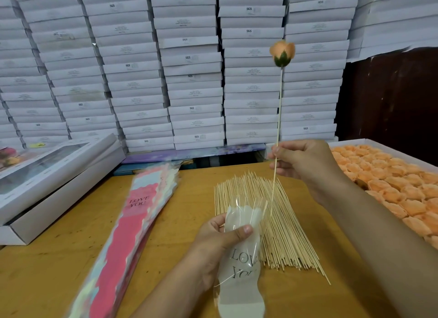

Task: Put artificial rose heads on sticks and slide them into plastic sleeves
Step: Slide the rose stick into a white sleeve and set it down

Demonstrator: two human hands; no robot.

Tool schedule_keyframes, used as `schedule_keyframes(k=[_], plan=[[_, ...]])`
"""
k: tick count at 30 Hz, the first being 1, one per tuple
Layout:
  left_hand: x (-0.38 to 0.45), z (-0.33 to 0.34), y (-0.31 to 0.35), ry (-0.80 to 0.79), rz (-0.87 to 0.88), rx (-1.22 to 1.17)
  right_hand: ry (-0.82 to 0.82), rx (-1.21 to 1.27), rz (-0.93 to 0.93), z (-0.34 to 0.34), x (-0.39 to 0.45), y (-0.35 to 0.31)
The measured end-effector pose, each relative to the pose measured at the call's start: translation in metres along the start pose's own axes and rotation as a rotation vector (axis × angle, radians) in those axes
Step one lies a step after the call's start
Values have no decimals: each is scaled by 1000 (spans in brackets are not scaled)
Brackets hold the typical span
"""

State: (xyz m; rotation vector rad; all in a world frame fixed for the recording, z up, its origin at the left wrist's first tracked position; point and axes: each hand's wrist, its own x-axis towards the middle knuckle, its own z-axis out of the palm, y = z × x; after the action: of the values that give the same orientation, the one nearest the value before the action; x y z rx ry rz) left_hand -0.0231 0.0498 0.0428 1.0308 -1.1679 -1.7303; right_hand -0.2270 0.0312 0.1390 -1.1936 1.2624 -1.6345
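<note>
Right hand [305, 161] is pinching a stick [278, 118] partway up between thumb and fingers, holding it nearly upright, with a peach rose head [282, 52] already sitting on the top end. The bottom tip is hanging just at the mouth of a clear plastic sleeve [241, 251] printed "LOVE YOU", though I can't tell if it's actually inside yet. Left hand [220, 244] is gripping that sleeve near its upper end, thumb across the front, keeping the mouth spread a bit above the table [59, 265].

So the mounting part looks done for this 1, and we're sitting at the sleeving step. My guess is the next move is getting the tip through the opening and running the stick down until the bloom ends up in the wide part. The film looks floppy, so the mouth collapsing or the point snagging seems like the thing to watch.

Under the sleeve there's a loose pile of bare sticks [279, 234] fanned out on the table. To the left, a stack of pink sleeves [132, 227]. Off to the right, a shallow white tray [369, 144] is packed with rows of peach rose heads [393, 182]. On the far left there are 2 white window-lid boxes [52, 175], contents too blurry to call. The back wall is stacked white boxes [189, 57], all closed.
</note>
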Motion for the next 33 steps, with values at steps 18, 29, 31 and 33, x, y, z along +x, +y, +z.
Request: schedule_keyframes(k=[18,29,31,33], plan=[[-1,0,2,12,7,21,-18,-25,-8,1,1,-1],[0,0,0,32,30,-91,-116,-19,38,8,-9,30],[0,0,0,36,30,-100,-126,-43,43,10,-10,38],[0,1,0,33,35,-94,-144,-41,70,13,-12,45]])
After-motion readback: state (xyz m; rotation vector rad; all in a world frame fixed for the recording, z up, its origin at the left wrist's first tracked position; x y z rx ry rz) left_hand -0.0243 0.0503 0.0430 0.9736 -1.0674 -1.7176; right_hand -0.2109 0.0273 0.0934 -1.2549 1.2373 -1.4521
